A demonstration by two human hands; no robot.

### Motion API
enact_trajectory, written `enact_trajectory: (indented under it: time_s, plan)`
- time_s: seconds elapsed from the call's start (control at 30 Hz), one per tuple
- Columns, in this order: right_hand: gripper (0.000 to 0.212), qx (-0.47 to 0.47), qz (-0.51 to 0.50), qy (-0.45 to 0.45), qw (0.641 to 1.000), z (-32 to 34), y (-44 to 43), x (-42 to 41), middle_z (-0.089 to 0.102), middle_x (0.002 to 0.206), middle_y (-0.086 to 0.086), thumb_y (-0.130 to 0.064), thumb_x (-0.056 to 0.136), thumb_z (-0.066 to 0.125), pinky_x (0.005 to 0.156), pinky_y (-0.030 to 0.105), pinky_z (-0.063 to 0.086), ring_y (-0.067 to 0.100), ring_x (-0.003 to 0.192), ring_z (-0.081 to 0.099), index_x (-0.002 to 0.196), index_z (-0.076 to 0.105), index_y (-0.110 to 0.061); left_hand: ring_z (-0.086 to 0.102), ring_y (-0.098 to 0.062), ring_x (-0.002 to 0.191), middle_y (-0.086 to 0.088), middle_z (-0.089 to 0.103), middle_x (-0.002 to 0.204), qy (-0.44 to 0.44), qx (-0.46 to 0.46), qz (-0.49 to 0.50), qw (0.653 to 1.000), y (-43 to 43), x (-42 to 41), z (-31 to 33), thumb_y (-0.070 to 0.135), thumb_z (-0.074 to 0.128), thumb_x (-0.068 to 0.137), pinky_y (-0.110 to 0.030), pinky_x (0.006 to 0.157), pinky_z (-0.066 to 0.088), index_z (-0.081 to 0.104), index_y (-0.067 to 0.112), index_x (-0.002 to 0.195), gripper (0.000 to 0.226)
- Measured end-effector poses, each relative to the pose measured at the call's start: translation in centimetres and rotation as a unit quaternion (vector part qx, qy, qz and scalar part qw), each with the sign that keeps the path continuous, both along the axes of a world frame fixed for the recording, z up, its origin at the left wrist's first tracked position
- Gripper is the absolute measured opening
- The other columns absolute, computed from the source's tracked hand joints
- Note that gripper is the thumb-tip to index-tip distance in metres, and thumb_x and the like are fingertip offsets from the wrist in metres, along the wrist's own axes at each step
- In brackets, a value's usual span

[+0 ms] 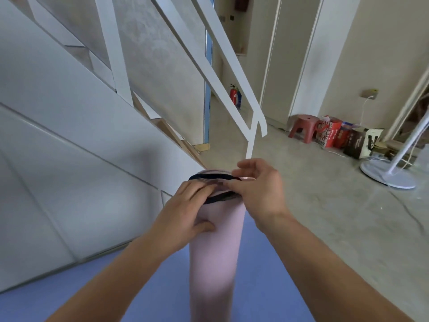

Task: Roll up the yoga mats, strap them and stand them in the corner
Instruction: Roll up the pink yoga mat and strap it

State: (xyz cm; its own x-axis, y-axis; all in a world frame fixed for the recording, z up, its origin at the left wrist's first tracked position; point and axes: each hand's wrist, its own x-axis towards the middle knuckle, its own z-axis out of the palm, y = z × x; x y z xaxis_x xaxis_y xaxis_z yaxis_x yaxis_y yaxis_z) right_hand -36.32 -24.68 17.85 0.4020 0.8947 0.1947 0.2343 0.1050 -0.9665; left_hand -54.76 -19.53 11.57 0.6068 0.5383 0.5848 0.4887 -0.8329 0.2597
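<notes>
A pink yoga mat (214,259), rolled into a tube, runs from the bottom middle up to the centre of the view. A dark strap (210,177) loops around its far end. My left hand (185,214) holds the roll near that end, thumb on the pink surface and fingers on the strap. My right hand (254,185) pinches the strap at the right side of the end. Under the roll lies a blue mat (148,280), flat on the floor.
A white stair side panel (69,147) and railing (234,73) rise on the left. On the concrete floor at right stand a red stool (303,126), several bags (348,138) and a white fan base (387,176). A fire extinguisher (234,95) stands far back.
</notes>
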Motion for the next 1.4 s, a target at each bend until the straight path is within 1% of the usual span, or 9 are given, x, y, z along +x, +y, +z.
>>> enact_trajectory:
  time_s: [0.3,0.57,0.67,0.8,0.93,1.03,1.17,1.3,1.4]
  plan:
    - [0.032,-0.053,-0.085,-0.15,0.984,-2.2,-4.5,3.0,0.06,0.088,-0.006,-0.003,0.076,0.07,0.045,0.01,0.037,0.008,0.063,0.057,0.084,0.052,-0.029,0.047,-0.011,0.116,0.006,0.056,0.121,0.0,-0.029,0.038,0.999,-0.4,-2.7,1.0,0.054,0.071,0.069,-0.001,0.1,0.024,0.06,0.016,0.12,0.065]
    - [0.024,-0.109,-0.05,-0.16,0.98,-1.8,3.5,4.0,0.069,0.07,-0.004,-0.004,0.076,0.074,0.057,0.025,0.056,0.009,0.058,0.066,0.07,0.066,-0.026,0.049,-0.015,0.12,0.008,0.055,0.119,-0.027,-0.005,-0.056,0.998,-5.0,-0.3,0.3,0.043,0.077,0.075,-0.018,0.102,0.037,0.054,0.017,0.114,0.053]
    - [0.018,-0.114,0.025,-0.22,0.968,1.0,7.5,2.6,0.071,0.077,-0.007,-0.02,0.073,0.084,0.073,0.034,0.058,0.015,0.077,0.068,0.067,0.07,-0.029,0.049,-0.017,0.12,0.007,0.054,0.118,-0.03,0.0,-0.094,0.995,-6.7,0.8,0.3,0.025,0.089,0.067,-0.025,0.098,0.042,0.053,0.015,0.11,0.057]
    - [0.013,-0.254,0.125,-0.259,0.923,-2.9,10.5,2.2,0.068,0.084,0.011,-0.016,0.084,0.072,0.079,0.035,0.055,0.025,0.082,0.065,0.086,0.073,-0.004,0.049,-0.014,0.119,0.01,0.052,0.119,0.004,-0.002,-0.087,0.996,-8.1,0.0,0.3,0.022,0.093,0.059,-0.023,0.097,0.041,0.052,0.016,0.106,0.063]
    - [0.015,-0.373,0.145,-0.105,0.91,-12.8,6.0,2.8,0.064,0.073,0.015,-0.016,0.072,0.058,0.06,0.03,0.05,0.024,0.063,0.063,0.065,0.045,-0.018,0.051,-0.017,0.106,0.006,0.054,0.112,0.019,0.014,-0.008,1.0,-5.9,-2.0,0.9,0.034,0.085,0.061,-0.026,0.087,0.043,0.052,0.018,0.106,0.058]
    - [0.016,-0.383,0.126,-0.036,0.915,-13.1,3.2,2.6,0.042,0.058,0.01,-0.01,0.068,0.052,0.051,0.024,0.015,0.016,0.047,0.027,0.063,0.038,-0.014,0.046,-0.014,0.1,0.004,0.058,0.104,0.074,0.0,0.083,0.994,-3.3,-2.5,2.1,0.046,0.084,0.057,-0.026,0.077,0.041,0.058,0.017,0.105,0.062]
    - [0.015,-0.277,0.126,0.049,0.951,-7.1,2.4,3.4,0.055,0.069,0.011,-0.003,0.085,0.067,0.042,0.022,0.038,0.018,0.046,0.048,0.09,0.053,-0.005,0.043,-0.016,0.107,0.002,0.061,0.11,0.115,-0.011,0.152,0.982,-1.5,-0.9,3.1,0.056,0.087,0.059,-0.033,0.085,0.042,0.062,0.014,0.115,0.075]
    - [0.02,-0.257,0.188,0.11,0.941,-3.3,-0.2,1.9,0.065,0.079,0.012,-0.01,0.084,0.074,0.057,0.029,0.055,0.021,0.06,0.062,0.099,0.061,-0.006,0.037,-0.018,0.113,0.006,0.059,0.113,0.252,-0.02,0.197,0.947,-0.5,0.8,4.4,0.091,0.043,0.06,-0.034,0.093,0.027,0.059,0.02,0.115,0.092]
    - [0.03,-0.289,0.198,0.169,0.921,-3.6,-1.5,0.7,0.071,0.082,0.014,-0.035,0.085,0.074,0.06,0.03,0.056,0.024,0.068,0.069,0.094,0.071,-0.007,0.036,-0.018,0.113,0.007,0.061,0.108,0.289,-0.031,0.167,0.942,-0.3,1.6,5.3,0.08,0.023,0.084,-0.034,0.093,0.024,0.053,0.02,0.098,0.069]
